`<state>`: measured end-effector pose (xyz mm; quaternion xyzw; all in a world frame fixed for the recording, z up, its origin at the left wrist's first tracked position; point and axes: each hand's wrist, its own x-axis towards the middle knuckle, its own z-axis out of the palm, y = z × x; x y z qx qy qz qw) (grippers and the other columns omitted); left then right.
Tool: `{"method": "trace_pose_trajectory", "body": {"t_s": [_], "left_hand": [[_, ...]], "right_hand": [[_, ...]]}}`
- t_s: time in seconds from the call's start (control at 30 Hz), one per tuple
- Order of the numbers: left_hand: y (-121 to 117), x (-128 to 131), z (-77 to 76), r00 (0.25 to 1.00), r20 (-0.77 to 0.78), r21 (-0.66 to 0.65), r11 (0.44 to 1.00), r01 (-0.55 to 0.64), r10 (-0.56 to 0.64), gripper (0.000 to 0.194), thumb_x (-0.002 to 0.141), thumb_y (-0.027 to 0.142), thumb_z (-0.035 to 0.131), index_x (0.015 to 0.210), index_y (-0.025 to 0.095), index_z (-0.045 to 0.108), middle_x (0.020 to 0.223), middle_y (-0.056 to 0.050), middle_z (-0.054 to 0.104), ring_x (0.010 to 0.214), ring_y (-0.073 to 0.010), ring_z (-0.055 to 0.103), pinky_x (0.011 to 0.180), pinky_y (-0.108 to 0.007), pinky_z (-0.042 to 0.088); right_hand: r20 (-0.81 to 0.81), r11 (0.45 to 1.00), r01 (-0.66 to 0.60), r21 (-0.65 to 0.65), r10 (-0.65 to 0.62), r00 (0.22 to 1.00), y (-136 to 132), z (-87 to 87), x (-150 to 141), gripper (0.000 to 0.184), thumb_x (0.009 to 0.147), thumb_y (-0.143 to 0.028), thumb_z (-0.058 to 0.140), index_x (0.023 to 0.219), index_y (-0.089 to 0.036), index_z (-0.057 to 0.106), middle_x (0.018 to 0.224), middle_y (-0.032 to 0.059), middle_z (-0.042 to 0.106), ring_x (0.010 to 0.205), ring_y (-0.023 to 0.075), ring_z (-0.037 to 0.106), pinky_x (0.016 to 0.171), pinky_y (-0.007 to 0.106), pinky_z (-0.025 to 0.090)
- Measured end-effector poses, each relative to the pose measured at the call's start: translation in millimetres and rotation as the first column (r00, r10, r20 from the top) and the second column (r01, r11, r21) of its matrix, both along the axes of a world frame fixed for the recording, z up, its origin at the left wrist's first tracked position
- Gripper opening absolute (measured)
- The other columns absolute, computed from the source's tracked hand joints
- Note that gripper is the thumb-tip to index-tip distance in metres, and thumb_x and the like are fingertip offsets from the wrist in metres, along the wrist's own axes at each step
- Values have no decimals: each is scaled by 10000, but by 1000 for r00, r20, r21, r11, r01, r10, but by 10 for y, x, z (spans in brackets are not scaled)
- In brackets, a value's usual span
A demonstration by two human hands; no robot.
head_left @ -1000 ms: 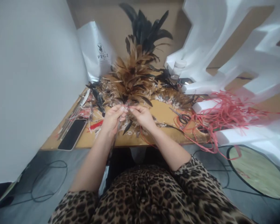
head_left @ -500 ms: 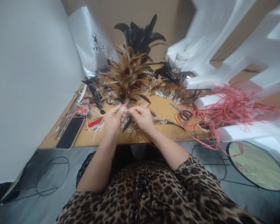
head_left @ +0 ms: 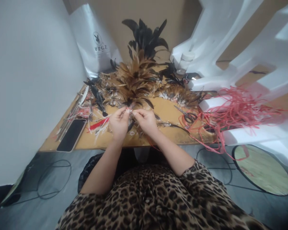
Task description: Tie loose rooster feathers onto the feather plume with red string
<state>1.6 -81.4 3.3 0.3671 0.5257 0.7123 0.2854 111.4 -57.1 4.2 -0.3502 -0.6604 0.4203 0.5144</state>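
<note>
My left hand and my right hand meet fingertip to fingertip over the near part of a yellow tabletop. Both pinch the base of a tall bunch of brown and black feathers that stands up behind them. A thin pale strand shows between the fingertips; I cannot make out what it is. Loose dark feathers lie under and around both hands. A red strip lies just left of my left hand.
A black phone lies at the table's left front. Scissors rest to the right beside a tangle of red cord. White foam blocks stand at right, a white bag at back, a round mirror on the floor.
The hands have stayed pinched together at the bunch's base, shifting slightly. The feather bunch has swayed a little. The view has tilted down a bit.
</note>
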Motion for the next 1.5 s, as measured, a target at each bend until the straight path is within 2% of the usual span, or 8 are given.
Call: {"method": "trace_pose_trajectory", "body": {"t_s": [0.27,0.47,0.6,0.7,0.83,1.03,1.3,1.5], "left_hand": [[46,-12,-113,797,-570,103,980,-172,200,218,813,302,572,959,149,622,847,-60,641,746,-148,596,705,-287,489],[-29,118,-30,646,-725,244,966,-83,239,215,857,205,482,1019,126,600,981,-124,589,985,-198,542,874,-356,458],[-18,187,-38,829,-548,187,982,-11,114,202,809,232,562,983,148,624,1023,-114,588,1023,-203,549,910,-370,456],[14,200,-7,989,-101,55,992,117,-111,215,752,301,642,903,149,619,898,-77,636,794,-155,619,754,-319,518],[10,232,122,895,276,0,931,364,-350,306,694,375,708,875,145,619,768,-45,634,571,-91,566,501,-208,458],[-33,336,164,858,284,14,897,442,-427,284,720,416,690,800,151,627,636,7,533,419,-27,360,339,-155,216],[-34,344,129,871,363,9,936,351,-330,371,728,511,649,780,145,616,633,-12,570,451,-54,439,363,-168,284],[12,285,63,939,252,-43,967,252,-234,291,700,402,701,775,124,659,589,16,534,425,-31,409,366,-153,280]], "right_hand": [[136,996,52,76,-62,989,32,59,-9,303,851,-364,510,851,-157,731,739,29,688,663,129,583,630,229,421],[17,994,64,-86,-63,998,118,-11,-68,302,788,-406,576,822,-146,725,664,15,665,601,121,557,591,229,418],[-263,962,-38,-270,-35,964,206,-71,-58,270,681,-420,664,692,-151,683,665,15,666,632,123,574,659,242,458],[-393,931,-152,-333,10,920,258,-79,22,280,623,-427,713,669,-157,656,632,-8,641,565,90,535,585,214,433],[-435,845,-346,-408,154,887,318,-55,166,337,599,-454,741,684,-150,620,481,-57,519,366,31,310,376,185,211],[-375,780,-483,-399,342,862,411,-95,243,385,611,-496,736,658,-147,581,494,-39,534,351,25,298,366,184,159],[-466,740,-560,-374,372,803,444,-154,226,360,613,-449,755,653,-136,582,492,-55,525,334,3,235,357,179,132],[-383,779,-501,-377,361,850,463,-173,147,391,627,-504,724,680,-137,600,563,-14,594,442,56,460,432,181,337]]}}
